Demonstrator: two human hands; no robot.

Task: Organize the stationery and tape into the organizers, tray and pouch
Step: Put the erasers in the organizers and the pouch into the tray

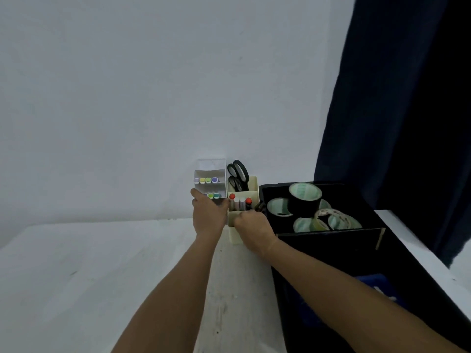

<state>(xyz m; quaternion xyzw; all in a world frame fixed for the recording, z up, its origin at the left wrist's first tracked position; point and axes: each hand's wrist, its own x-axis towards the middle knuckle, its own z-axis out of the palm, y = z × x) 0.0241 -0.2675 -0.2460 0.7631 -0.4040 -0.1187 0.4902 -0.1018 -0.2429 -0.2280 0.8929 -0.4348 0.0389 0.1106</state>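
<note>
Left hand: the left hand (pixel 209 214) lies against the front of the clear organizer (pixel 211 178), thumb out toward 9 o'clock, fingers toward the cream organizer; whether it grasps anything I cannot tell.
Right hand: the right hand (pixel 252 229) is at the front compartment of the cream organizer (pixel 244 197), fingers curled over its rim; what they hold, if anything, is hidden, so I cannot tell.
Clear organizer: stands against the wall at 12 o'clock from the hands, two tiers, each with a row of highlighters (pixel 206 180), caps facing out in purple, yellow and green.
Cream organizer: just beside the clear one, at its 3 o'clock, touching or nearly so.
Scissors: black-handled scissors (pixel 238 174) stand upright in the cream organizer's rear compartment, handles up.
Markers: markers (pixel 240 203) with red and pale caps stand in the middle compartment.
Tray: a black tray (pixel 328 253) sits at 3 o'clock of the cream organizer, split by a divider.
Tape: rolls of tape (pixel 305 200) fill the tray's far section, one black roll standing above the others, a pale roll at its 5 o'clock.
Table: a white table (pixel 89 276) carries everything.
Curtain: a dark curtain (pixel 407 110) hangs at 2 o'clock.
</note>
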